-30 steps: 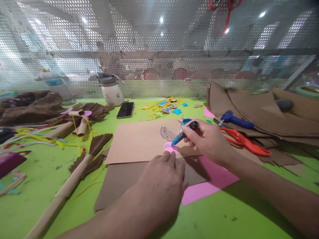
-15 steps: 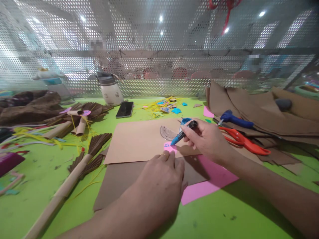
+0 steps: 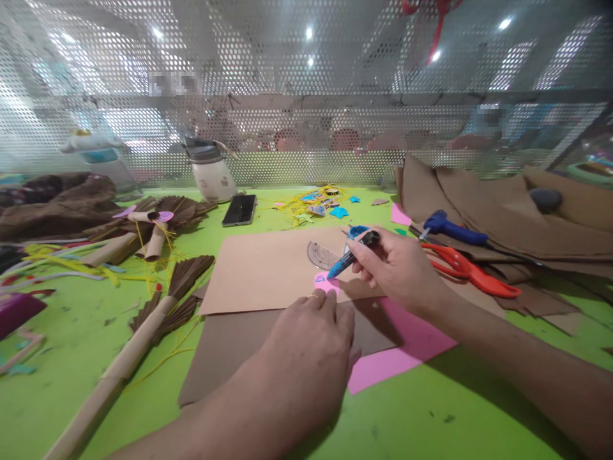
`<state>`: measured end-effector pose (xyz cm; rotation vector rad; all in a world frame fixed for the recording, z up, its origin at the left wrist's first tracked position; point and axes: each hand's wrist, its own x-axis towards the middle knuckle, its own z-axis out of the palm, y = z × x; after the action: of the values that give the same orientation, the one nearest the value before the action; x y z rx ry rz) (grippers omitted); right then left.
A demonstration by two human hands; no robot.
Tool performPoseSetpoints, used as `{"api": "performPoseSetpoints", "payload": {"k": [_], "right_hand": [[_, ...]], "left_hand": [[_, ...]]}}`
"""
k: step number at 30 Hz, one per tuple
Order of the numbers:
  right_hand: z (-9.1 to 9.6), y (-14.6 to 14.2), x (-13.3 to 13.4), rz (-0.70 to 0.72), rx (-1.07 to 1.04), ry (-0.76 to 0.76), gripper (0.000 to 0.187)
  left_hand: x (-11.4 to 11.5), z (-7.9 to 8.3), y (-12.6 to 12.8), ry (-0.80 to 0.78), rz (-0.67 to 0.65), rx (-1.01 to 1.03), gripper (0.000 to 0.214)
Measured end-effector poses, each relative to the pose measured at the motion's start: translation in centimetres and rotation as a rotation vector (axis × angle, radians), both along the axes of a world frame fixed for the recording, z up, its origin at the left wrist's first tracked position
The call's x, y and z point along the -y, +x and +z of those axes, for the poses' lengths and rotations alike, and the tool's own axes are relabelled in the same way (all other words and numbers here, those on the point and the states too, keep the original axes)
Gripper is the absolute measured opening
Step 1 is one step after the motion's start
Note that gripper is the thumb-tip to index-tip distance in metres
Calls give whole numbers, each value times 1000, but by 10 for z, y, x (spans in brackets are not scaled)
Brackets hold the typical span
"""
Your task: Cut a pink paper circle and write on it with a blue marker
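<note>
My right hand (image 3: 400, 268) is closed round a blue marker with a black cap end (image 3: 352, 255). Its tip rests on a small pink paper piece (image 3: 325, 281) that bears blue marks. That piece lies on a light brown card sheet (image 3: 268, 271). My left hand (image 3: 309, 354) lies flat, fingers forward, with its fingertips pressing the near edge of the pink piece; a ring shows on one finger. Under the hands lie a darker brown sheet (image 3: 225, 358) and a pink sheet (image 3: 407, 348). A clear protractor (image 3: 320, 254) sits just beyond the marker tip.
Red scissors (image 3: 472, 271) and a blue glue gun (image 3: 453, 230) lie right on brown paper sheets (image 3: 507, 211). Paper-roll brooms (image 3: 138, 338) and scraps fill the left. A black phone (image 3: 239, 209), a white bottle (image 3: 211, 169) and cut-out bits (image 3: 320, 204) sit before the perforated metal screen (image 3: 306, 96).
The marker tip has shifted slightly on the pink piece and more blue marking shows there. My left hand has stayed in place.
</note>
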<state>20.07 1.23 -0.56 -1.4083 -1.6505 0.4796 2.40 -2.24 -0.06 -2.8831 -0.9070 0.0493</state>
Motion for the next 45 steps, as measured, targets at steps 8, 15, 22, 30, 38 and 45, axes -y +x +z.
{"api": "performPoseSetpoints", "payload": {"k": [8, 15, 22, 30, 38, 45], "right_hand": [[2, -1, 0, -7, -5, 6, 33], [0, 0, -2, -9, 26, 1, 31], [3, 0, 0, -12, 69, 7, 30], [3, 3, 0, -27, 78, 3, 31], [7, 3, 1, -49, 93, -5, 30], [6, 5, -2, -46, 89, -2, 30]], "left_hand": [[0, 0, 0, -1, -4, -19, 33], [0, 0, 0, 15, -5, -24, 33], [0, -1, 0, 0, -11, -15, 33], [1, -1, -1, -2, -8, -7, 34], [0, 1, 0, -22, -10, -11, 31], [-1, -4, -1, 3, -15, 11, 32]]}}
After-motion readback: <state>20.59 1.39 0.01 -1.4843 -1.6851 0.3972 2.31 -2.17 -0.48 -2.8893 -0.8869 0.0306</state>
